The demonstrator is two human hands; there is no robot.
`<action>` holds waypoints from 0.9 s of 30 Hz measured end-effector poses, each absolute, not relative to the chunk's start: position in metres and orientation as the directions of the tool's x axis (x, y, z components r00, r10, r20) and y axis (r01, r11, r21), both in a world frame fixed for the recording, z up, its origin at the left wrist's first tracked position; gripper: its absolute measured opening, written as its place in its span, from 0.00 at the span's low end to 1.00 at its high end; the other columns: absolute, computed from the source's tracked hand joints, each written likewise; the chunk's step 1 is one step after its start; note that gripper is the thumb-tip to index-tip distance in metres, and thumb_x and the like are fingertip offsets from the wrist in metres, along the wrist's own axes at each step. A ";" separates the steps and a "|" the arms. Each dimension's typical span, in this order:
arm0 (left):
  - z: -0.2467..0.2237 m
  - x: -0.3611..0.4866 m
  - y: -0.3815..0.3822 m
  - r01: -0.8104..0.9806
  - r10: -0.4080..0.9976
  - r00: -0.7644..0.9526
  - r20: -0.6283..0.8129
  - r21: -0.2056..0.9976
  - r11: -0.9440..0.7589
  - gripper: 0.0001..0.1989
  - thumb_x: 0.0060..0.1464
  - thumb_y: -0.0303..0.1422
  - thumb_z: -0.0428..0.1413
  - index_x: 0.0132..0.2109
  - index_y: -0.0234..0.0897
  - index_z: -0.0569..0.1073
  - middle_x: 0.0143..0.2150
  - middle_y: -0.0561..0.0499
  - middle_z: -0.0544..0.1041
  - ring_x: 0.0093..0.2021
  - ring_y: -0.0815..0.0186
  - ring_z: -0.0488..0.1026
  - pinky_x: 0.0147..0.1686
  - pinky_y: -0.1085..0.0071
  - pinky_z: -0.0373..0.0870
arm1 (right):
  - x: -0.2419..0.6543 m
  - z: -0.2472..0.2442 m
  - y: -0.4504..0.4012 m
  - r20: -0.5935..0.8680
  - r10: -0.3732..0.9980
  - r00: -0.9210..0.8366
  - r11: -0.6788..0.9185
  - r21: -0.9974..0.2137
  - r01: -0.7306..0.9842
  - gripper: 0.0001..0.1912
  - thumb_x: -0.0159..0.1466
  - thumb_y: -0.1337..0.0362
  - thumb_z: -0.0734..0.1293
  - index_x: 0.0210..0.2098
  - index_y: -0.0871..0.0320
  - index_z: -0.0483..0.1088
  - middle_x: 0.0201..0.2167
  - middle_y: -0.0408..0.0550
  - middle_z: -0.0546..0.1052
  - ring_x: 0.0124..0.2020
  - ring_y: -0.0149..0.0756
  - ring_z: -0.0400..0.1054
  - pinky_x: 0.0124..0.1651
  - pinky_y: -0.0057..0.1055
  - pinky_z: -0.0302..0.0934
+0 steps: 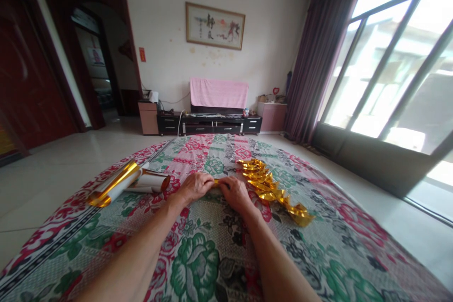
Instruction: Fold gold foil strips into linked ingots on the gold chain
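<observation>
Between my two hands is a small piece of gold foil paper (pixel 216 182), mostly covered by fingers. My left hand (pixel 197 186) pinches its left end, and my right hand (pixel 236 191) closes on the right end. Both hands are low over the flowered cloth (pixel 198 264). To the right of my right hand lies a row of several folded gold paper ingots (pixel 264 181), one next to another. Left of my left hand lie rolled sheets of gold foil paper (pixel 116 183) with white backs, curling at the ends.
The cloth spreads over a wide surface around my arms. Beyond it stand a black low cabinet (pixel 214 127) and a screen draped with a pink towel (pixel 219 92). A purple curtain (pixel 314 56) hangs by the windows at right; a dark red door (pixel 31 66) is at left.
</observation>
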State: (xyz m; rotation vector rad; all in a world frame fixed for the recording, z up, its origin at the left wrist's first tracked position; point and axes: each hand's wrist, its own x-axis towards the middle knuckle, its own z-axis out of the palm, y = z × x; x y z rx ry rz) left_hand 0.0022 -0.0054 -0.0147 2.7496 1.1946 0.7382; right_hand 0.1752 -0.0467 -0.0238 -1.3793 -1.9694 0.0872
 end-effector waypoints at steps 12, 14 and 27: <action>-0.018 0.010 -0.001 0.797 0.822 0.461 0.335 0.252 -0.549 0.12 0.57 0.35 0.45 0.37 0.39 0.72 0.35 0.51 0.76 0.37 0.67 0.71 0.36 0.73 0.62 | 0.171 -0.025 -0.041 0.445 0.889 -0.104 0.294 -0.383 0.875 0.13 0.63 0.65 0.56 0.38 0.54 0.71 0.35 0.47 0.74 0.38 0.33 0.67 0.41 0.25 0.55; -0.018 0.012 -0.001 0.818 0.836 0.450 0.313 0.232 -0.527 0.12 0.57 0.35 0.44 0.38 0.39 0.71 0.35 0.50 0.75 0.37 0.66 0.71 0.36 0.72 0.62 | 0.171 -0.024 -0.039 0.435 0.895 -0.097 0.280 -0.381 0.881 0.13 0.62 0.65 0.56 0.39 0.53 0.70 0.36 0.47 0.74 0.39 0.33 0.67 0.42 0.26 0.55; -0.021 0.018 -0.003 0.855 0.843 0.405 0.354 0.180 -0.486 0.10 0.58 0.35 0.43 0.38 0.40 0.68 0.35 0.50 0.73 0.38 0.65 0.70 0.36 0.72 0.61 | 0.176 -0.023 -0.027 0.406 0.914 -0.023 0.196 -0.391 0.899 0.13 0.60 0.65 0.57 0.41 0.57 0.69 0.37 0.49 0.75 0.40 0.35 0.68 0.43 0.26 0.54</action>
